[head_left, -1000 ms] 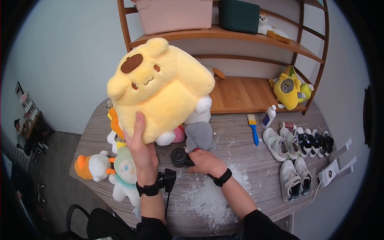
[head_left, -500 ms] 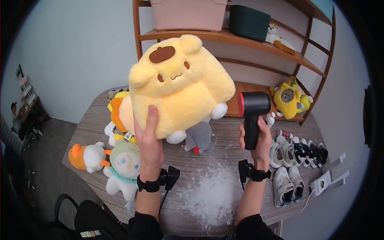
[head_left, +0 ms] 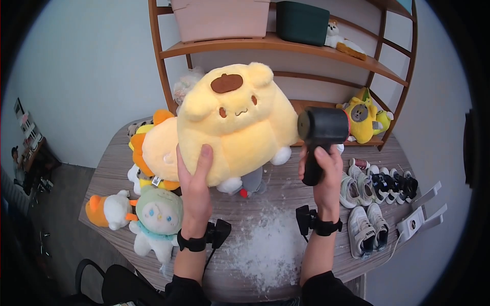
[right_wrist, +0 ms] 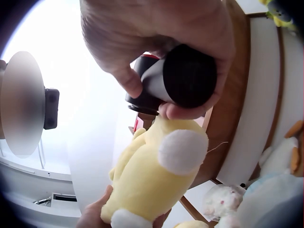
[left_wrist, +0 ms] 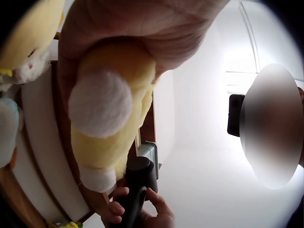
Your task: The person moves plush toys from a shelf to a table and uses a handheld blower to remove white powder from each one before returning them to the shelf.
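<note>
A big yellow plush toy (head_left: 240, 122) with a brown patch on its head is held up over the table, its face toward the head camera. My left hand (head_left: 197, 191) grips its lower left side, thumb on the front. In my right hand (head_left: 327, 176) is a black blower (head_left: 326, 125) shaped like a small hair dryer, fingers wrapped round its handle. Its dark round end is right beside the toy's right edge, and its red rim faces away to the right. The right wrist view shows the handle's base (right_wrist: 190, 76) above the toy's white paw (right_wrist: 183, 152).
White powder (head_left: 268, 250) is scattered over the table front. Plush toys, including a green-hooded one (head_left: 159, 214) and a grey one (head_left: 252, 181), lie at left and behind. Several shoes (head_left: 362, 232) and a white router-like device (head_left: 411, 224) stand right. A wooden shelf (head_left: 214, 48) rises behind.
My right hand has lifted the blower from the table, then turned it so its red rim points right instead of left. The yellow plush has shifted right, still in my left hand.
</note>
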A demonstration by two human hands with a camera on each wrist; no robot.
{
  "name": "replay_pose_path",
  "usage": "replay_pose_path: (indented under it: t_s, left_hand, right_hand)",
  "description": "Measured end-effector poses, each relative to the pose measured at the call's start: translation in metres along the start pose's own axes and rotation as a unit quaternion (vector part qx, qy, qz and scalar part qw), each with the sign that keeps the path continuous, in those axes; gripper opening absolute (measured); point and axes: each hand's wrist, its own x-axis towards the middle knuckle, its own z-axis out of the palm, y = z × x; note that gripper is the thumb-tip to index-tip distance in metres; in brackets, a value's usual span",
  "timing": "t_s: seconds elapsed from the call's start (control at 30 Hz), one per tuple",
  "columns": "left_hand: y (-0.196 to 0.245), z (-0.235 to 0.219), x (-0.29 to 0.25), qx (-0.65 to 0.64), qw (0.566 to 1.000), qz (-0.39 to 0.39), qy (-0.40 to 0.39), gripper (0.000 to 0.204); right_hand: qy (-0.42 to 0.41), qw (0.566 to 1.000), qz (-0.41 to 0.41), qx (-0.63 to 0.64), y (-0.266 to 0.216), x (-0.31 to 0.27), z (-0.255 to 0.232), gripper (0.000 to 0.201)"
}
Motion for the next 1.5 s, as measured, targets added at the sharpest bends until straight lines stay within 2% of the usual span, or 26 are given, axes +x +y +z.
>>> replay_pose_path:
  t_s: [0.03,0.07,0.17,0.2,0.33,0.47,0.57,0.67,0.77,0.8,0.9,1.0,1.1,1.2,1.33,1.43,1.5]
  left_hand:
    - [0.000,0.000,0.001,0.002,1.000,0.002,-0.003,0.056]
    - [0.000,0.000,0.001,0.004,1.000,0.003,-0.006,0.056]
    - [-0.004,-0.003,0.001,0.025,1.000,-0.003,-0.011,0.060]
    - [-0.005,-0.003,0.002,0.034,0.999,-0.006,-0.015,0.062]
    - [-0.005,-0.001,0.001,0.031,0.999,-0.015,-0.007,0.062]
    - [-0.003,-0.002,0.002,0.032,0.999,-0.010,-0.006,0.062]
    - [-0.005,-0.001,0.001,0.012,1.000,-0.004,0.006,0.057]
    - [-0.005,0.000,0.002,0.006,1.000,0.002,0.006,0.055]
    - [-0.006,0.002,0.002,0.010,1.000,0.004,0.001,0.055]
    - [-0.007,0.002,0.002,0.010,1.000,0.005,0.000,0.055]
    - [-0.004,0.006,-0.001,0.001,1.000,-0.009,-0.002,0.055]
    - [-0.006,0.005,0.000,0.018,1.000,-0.003,-0.007,0.056]
    - [-0.009,0.004,0.000,0.011,1.000,0.004,-0.009,0.057]
    - [-0.004,0.007,-0.001,0.002,1.000,-0.008,0.002,0.057]
    - [-0.005,0.004,0.000,0.008,1.000,0.000,0.001,0.056]
    - [-0.004,0.005,0.000,0.005,1.000,0.000,-0.002,0.055]
    - [-0.005,0.004,0.001,0.011,1.000,0.003,0.003,0.055]
  right_hand:
    - [-0.014,0.999,-0.003,0.047,0.000,0.000,0.000,0.034]
    - [-0.013,0.999,0.010,0.033,0.000,0.001,0.000,0.037]
    - [0.007,1.000,-0.020,-0.005,0.002,0.001,0.007,0.036]
    - [-0.006,0.999,-0.039,0.030,0.006,0.001,0.005,0.035]
    - [-0.007,0.999,-0.024,0.023,-0.005,-0.005,0.013,0.036]
    - [-0.016,0.998,0.035,0.058,0.001,-0.005,0.010,0.044]
    - [0.000,0.996,0.037,0.085,0.009,-0.004,0.014,0.045]
    - [-0.041,0.993,0.007,0.107,0.007,-0.002,0.015,0.039]
    - [-0.033,0.998,0.016,0.059,-0.002,-0.007,0.023,0.039]
    - [-0.025,0.993,0.043,0.106,-0.003,-0.007,0.022,0.044]
    - [-0.050,0.997,0.035,0.041,0.000,-0.006,0.018,0.040]
    - [-0.039,0.992,0.036,0.115,0.007,-0.004,0.021,0.038]
    - [-0.047,0.998,0.009,0.049,0.015,-0.003,0.022,0.042]
    - [-0.067,0.991,0.005,0.114,0.012,-0.008,0.028,0.040]
    - [-0.135,0.953,0.092,0.256,0.011,-0.008,0.017,0.052]
    - [-0.139,0.940,0.134,0.282,0.012,-0.009,0.009,0.044]
    - [-0.138,0.974,0.085,0.160,0.006,-0.008,0.011,0.044]
